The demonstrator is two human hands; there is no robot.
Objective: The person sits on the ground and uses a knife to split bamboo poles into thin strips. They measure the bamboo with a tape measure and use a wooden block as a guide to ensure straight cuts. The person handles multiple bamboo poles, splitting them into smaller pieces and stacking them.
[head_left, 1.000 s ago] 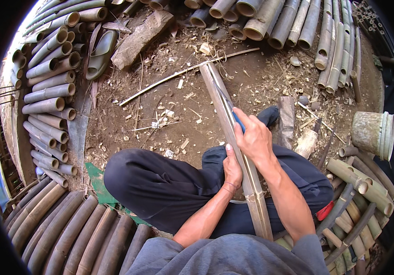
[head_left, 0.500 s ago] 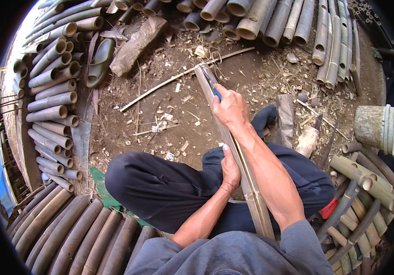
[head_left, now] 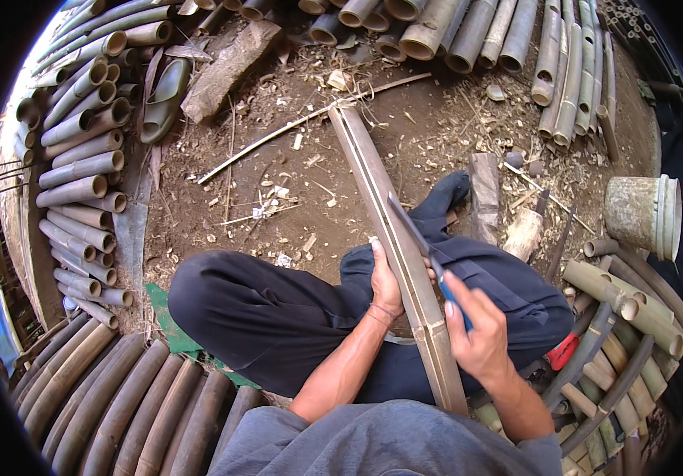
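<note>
The left hand (head_left: 386, 287) gripped 1 split bamboo strip (head_left: 389, 230); the right hand (head_left: 480, 333) was closed, seemingly, around a knife (head_left: 417, 234).

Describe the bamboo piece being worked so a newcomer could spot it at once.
Start at the seated person's dark trousers. A long split bamboo strip runs from the lap out over the dirt, steadied by the left hand while the right hand holds a knife on it. Unlike the stacked round culms, it is flat and lies alone.
</note>
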